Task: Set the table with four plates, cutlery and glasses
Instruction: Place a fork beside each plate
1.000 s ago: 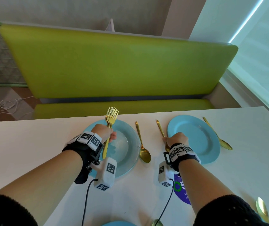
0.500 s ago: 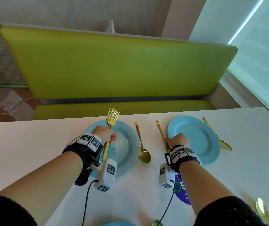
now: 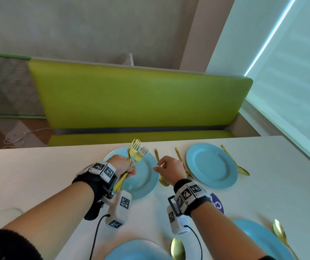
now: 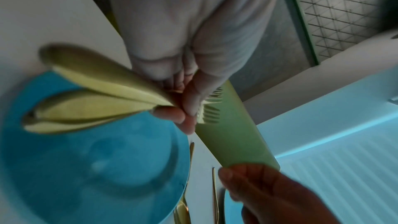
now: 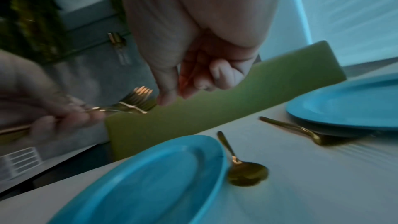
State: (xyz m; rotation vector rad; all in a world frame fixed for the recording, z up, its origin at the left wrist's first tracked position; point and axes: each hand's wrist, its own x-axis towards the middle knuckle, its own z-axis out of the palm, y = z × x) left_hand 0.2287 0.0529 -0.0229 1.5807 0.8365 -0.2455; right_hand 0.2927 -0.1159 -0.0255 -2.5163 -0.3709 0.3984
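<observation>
Left hand [image 3: 121, 166]: fingers curled round a bunch of gold forks [image 3: 135, 150], gripped mid-handle, tines up and tilted away above the far-left plate [image 3: 146, 186], handle ends sticking out below the fist. Right hand [image 3: 170, 168]: empty, fingers loosely curled, thumb and forefinger pointing toward the forks' tines, close but not touching. Beneath it on the white table [image 3: 37, 177]: a gold spoon [image 5: 243, 168] just right of the far-left plate, and a single fork [image 5: 301, 130] lying beside the far-right plate [image 3: 211, 166]. Two more plates at the near edge, each with a spoon on its right.
</observation>
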